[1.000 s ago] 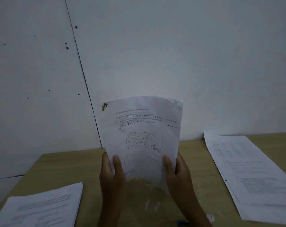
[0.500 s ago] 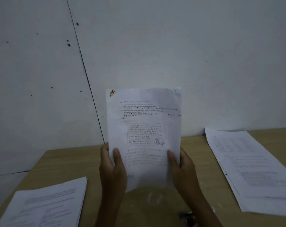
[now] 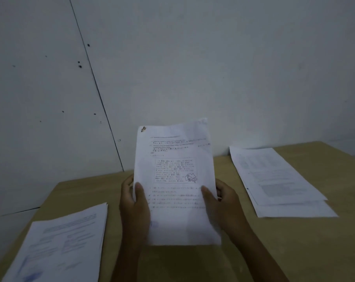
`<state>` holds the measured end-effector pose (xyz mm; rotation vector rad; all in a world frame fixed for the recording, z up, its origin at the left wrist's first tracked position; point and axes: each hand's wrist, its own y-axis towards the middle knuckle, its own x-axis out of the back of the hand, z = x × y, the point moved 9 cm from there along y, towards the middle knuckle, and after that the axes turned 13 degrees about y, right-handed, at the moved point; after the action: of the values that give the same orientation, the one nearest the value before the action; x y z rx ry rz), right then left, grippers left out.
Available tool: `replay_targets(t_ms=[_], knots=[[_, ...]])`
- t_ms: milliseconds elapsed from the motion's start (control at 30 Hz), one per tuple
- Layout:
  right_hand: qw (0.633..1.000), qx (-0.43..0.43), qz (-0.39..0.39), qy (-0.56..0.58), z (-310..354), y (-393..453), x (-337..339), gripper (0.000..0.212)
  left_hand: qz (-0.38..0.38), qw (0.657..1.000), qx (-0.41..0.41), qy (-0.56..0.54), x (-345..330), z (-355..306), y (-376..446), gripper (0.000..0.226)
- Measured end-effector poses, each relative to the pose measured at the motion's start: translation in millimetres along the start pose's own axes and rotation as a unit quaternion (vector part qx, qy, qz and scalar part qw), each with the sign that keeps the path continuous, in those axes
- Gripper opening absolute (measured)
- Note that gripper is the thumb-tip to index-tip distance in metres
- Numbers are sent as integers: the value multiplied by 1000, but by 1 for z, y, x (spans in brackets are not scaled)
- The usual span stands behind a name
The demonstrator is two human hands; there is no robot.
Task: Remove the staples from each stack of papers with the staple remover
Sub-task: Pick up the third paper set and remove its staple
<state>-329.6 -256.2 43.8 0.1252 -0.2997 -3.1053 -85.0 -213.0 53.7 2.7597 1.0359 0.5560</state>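
Pale grey panelled wall (image 3: 213, 58) behind, dark seam running down its left part. Light wooden table (image 3: 294, 241) below it. Loose spread of printed white sheets (image 3: 278, 180) near the table's right edge; thick stack of printed white papers (image 3: 64, 241) at the front-left corner. Upright stapled white paper stack (image 3: 176, 180) held above the table's middle, tilted slightly, rusty brown staple mark (image 3: 143, 129) in its top-left corner. Left hand (image 3: 134, 202) grips its left edge, right hand (image 3: 223, 200) grips its right edge, thumbs on the front page.
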Motion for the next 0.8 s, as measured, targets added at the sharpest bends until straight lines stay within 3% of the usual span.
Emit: replay_targets(t_ms=[133, 233, 433, 567, 667, 800], knots=[[999, -19, -28, 17, 10, -15, 26, 8, 62, 998, 18, 13, -1, 7, -17, 19], [996, -44, -58, 48, 12, -23, 51, 20, 125, 991, 28, 37, -6, 12, -33, 19], [990, -46, -135, 7, 15, -46, 117, 32, 259, 961, 15, 93, -23, 14, -74, 19], [982, -100, -158, 36, 7, -59, 159, 41, 340, 933, -8, 118, -35, 21, -92, 21], [982, -84, -162, -50, 5, -59, 183, 42, 394, 907, -39, 147, -48, 25, -103, 24], [979, -34, -87, -182, 3, -53, 169, 25, 423, 871, -112, 223, -67, 24, -112, 23]])
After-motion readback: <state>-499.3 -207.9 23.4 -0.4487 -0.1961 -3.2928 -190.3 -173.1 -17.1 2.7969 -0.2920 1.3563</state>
